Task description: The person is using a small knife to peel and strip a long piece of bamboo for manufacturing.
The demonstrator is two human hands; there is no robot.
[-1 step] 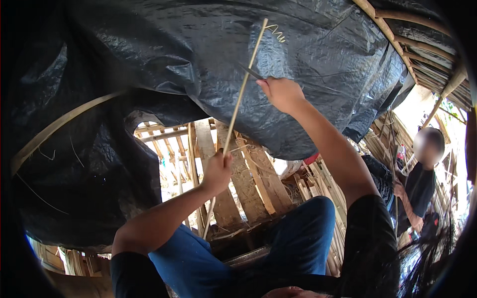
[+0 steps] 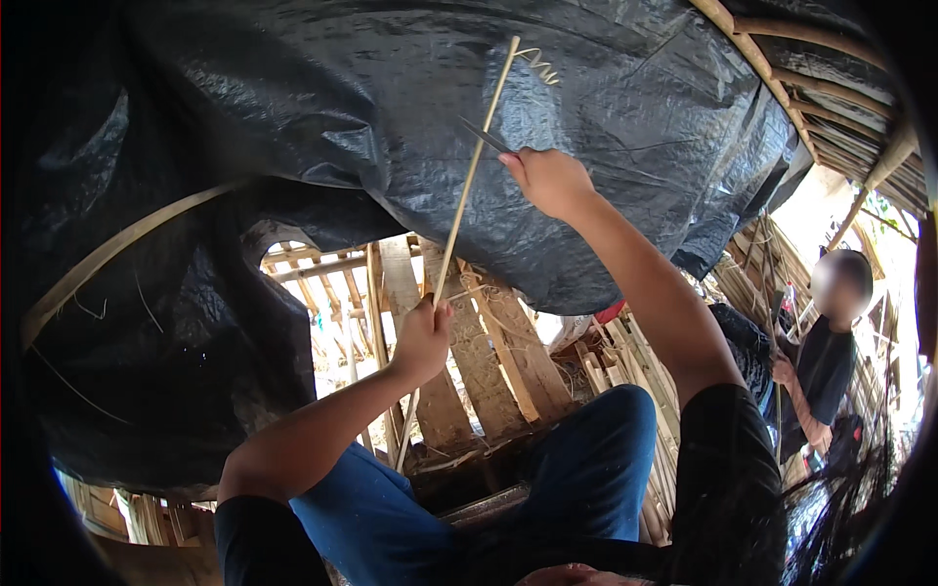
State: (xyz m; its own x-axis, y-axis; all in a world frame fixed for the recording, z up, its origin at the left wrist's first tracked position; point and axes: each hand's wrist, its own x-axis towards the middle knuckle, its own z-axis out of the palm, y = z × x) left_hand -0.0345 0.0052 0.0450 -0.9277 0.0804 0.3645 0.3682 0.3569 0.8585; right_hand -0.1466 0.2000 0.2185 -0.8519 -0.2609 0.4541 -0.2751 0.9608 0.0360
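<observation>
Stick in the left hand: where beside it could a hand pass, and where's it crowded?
Room seems open between the stick and right forearm, below the knife; also left of the stick, above the left hand. Crowded: where knife and stick cross, and among pale strips beside the right knee.

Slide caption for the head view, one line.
Left hand holds a long, thin, pale woody stick; right hand holds a dark pointed metal knife across it, below a curled pale shaving.

Black short sleeves [image 2: 728, 459], blue trousers [image 2: 598, 454], bare hands [image 2: 554, 183]
</observation>
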